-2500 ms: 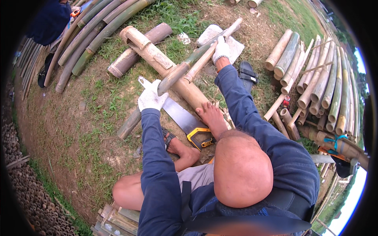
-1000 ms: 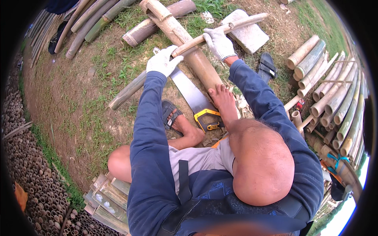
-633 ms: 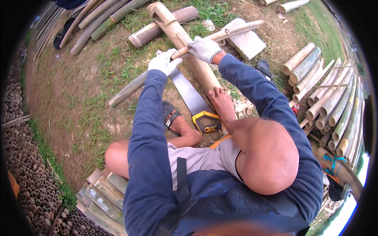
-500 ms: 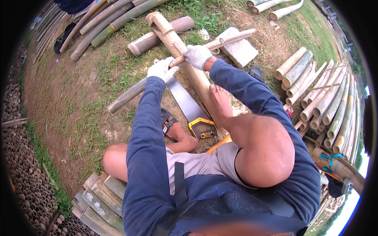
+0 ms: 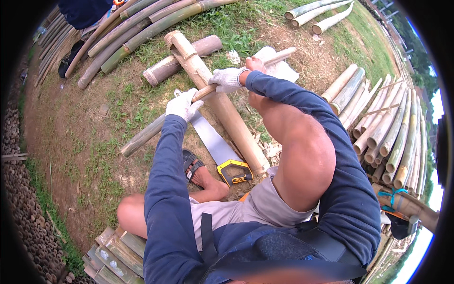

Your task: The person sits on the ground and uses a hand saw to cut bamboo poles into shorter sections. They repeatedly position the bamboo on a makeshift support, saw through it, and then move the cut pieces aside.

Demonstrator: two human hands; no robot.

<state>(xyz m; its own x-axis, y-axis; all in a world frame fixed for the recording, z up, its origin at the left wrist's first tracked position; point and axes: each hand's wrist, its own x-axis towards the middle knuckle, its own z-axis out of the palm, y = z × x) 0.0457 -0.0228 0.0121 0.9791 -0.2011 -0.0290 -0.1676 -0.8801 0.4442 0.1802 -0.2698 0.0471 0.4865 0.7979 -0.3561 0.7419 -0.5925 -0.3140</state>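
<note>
The right hand (image 5: pixel 226 80), in a white glove, is wrapped around a slim bamboo pole (image 5: pixel 206 91); the left hand (image 5: pixel 182 106), also gloved, has its fingers closed about the pole's near end. The pole's long axis slants from that end at lower left to its far tip at upper right, passing above a thick bamboo trunk (image 5: pixel 231 118) that runs the other way, upper left to lower right. A bare foot (image 5: pixel 255 65) is just beside the pole, past the right hand. Below the left hand lies a handsaw (image 5: pixel 209 139), its yellow-and-black handle toward the person. Farther up, the pole's tip reaches over a pale slab (image 5: pixel 285 72).
</note>
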